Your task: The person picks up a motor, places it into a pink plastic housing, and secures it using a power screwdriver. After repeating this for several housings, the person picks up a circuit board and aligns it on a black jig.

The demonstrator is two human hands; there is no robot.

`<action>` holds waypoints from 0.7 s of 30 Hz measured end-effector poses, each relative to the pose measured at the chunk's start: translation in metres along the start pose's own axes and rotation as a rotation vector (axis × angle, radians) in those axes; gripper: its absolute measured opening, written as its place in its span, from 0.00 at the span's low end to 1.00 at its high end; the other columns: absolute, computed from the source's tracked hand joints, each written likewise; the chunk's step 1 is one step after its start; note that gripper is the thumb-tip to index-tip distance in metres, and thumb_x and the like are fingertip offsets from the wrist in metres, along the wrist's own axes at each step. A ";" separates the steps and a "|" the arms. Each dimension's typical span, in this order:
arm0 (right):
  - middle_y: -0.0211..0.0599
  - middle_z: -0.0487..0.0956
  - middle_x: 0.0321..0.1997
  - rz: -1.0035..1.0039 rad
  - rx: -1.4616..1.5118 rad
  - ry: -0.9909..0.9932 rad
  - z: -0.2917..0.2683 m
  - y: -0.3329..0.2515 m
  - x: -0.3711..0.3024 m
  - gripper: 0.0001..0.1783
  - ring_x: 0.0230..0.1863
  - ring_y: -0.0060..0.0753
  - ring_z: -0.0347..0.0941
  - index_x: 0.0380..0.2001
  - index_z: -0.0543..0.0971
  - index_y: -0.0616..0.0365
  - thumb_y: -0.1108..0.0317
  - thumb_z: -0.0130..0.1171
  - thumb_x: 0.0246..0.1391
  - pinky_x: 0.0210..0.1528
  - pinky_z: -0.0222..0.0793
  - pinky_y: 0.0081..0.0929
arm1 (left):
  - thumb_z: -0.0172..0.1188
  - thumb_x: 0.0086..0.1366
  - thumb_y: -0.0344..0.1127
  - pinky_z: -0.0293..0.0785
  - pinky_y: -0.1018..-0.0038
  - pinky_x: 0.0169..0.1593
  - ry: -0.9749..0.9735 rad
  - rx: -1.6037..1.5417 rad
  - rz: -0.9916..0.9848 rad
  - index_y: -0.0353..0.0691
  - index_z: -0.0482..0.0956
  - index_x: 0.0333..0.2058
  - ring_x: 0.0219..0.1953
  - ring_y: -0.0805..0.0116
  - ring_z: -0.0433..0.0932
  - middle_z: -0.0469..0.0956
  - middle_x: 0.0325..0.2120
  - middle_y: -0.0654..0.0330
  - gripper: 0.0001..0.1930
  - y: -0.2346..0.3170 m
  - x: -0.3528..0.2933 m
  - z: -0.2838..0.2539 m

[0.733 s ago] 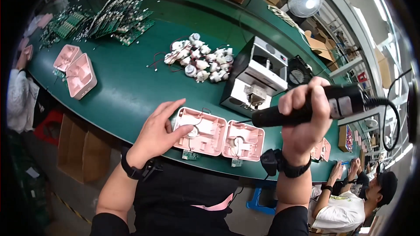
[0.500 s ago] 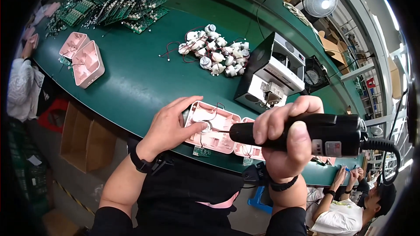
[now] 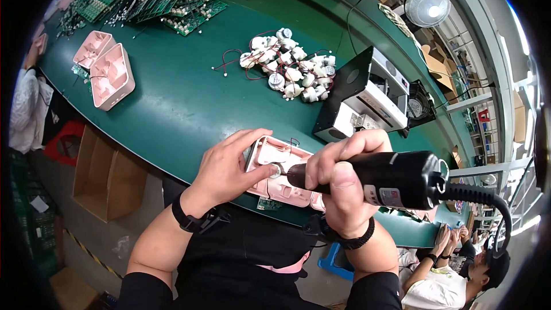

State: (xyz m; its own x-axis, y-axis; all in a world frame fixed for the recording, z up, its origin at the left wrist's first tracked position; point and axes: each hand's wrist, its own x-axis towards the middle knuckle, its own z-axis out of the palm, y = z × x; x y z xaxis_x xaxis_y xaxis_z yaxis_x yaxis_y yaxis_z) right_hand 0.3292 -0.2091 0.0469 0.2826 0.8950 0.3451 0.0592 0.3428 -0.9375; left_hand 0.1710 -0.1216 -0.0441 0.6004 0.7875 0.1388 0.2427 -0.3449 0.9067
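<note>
The right hand (image 3: 348, 194) gripped a black power screwdriver (image 3: 404, 175), its tip hard to make out. The left hand (image 3: 225, 166), fingers extended, braced an open pink case (image 3: 294, 194) at the worktop's (image 3: 183, 115) near edge, thumb on a round part (image 3: 277, 170) inside. The case's other half was mostly hidden. Farther left, another pink case (image 3: 127, 74) stood open, its contents unclear.

**Labels too small to read**

On the black electric screwdriver (image 3: 404, 178) we see pale labels (image 3: 391, 197) with dark print, which we cannot make out. On the front of the silver-and-black machine (image 3: 351, 87) we see a line of lettering (image 3: 376, 103), equally unreadable to us.
</note>
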 end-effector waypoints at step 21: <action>0.35 0.75 0.29 -0.082 0.024 0.017 -0.011 0.001 0.000 0.18 0.27 0.21 0.72 0.44 0.67 0.61 0.78 0.63 0.54 0.30 0.72 0.23 | 0.74 0.51 0.39 0.69 0.75 0.27 -0.008 0.085 -0.007 0.42 0.77 0.56 0.19 0.74 0.69 0.81 0.43 0.61 0.32 -0.007 -0.001 0.008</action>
State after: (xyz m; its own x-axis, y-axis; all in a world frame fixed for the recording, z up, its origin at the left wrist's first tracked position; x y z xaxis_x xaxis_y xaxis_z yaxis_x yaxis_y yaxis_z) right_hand 0.3400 -0.2122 0.0454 0.2942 0.8586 0.4198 0.0600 0.4218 -0.9047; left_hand 0.1754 -0.1240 -0.0537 0.6040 0.7865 0.1290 0.3104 -0.3813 0.8708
